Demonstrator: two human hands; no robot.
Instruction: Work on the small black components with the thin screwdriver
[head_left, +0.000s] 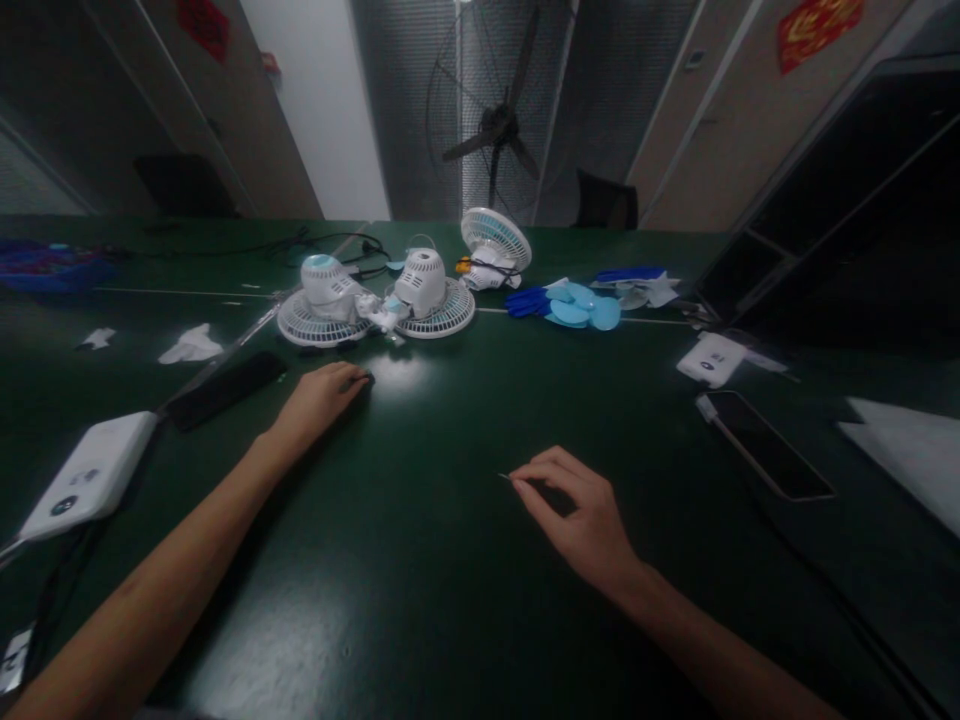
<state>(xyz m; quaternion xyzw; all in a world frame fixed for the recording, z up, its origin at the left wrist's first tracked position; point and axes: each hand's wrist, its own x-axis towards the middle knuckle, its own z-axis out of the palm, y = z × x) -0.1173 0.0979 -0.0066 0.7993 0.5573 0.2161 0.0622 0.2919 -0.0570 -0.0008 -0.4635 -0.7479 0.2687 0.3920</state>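
Observation:
My left hand (pixel 324 402) rests low over the green table, its fingers closed together. A small dark piece (pixel 370 378) shows at those fingertips, too small to name. My right hand (pixel 577 510) pinches a short thin metallic pin (pixel 504 476) between thumb and forefinger, and its tip points left. Just beyond my left hand, two white fan heads (pixel 324 290) (pixel 429 300) lie with their grilles down on the table. A third small fan (pixel 495 245) is behind them, tilted, with a dark cord around its base.
Blue gloves (pixel 527 301) and light-blue round pieces (pixel 581 305) lie at the back. A phone (pixel 772 445) and white power bank (pixel 711 360) are on the right. Another power bank (pixel 94 470) and a dark flat object (pixel 225 390) lie left. A blue tray (pixel 52 268) stands far left.

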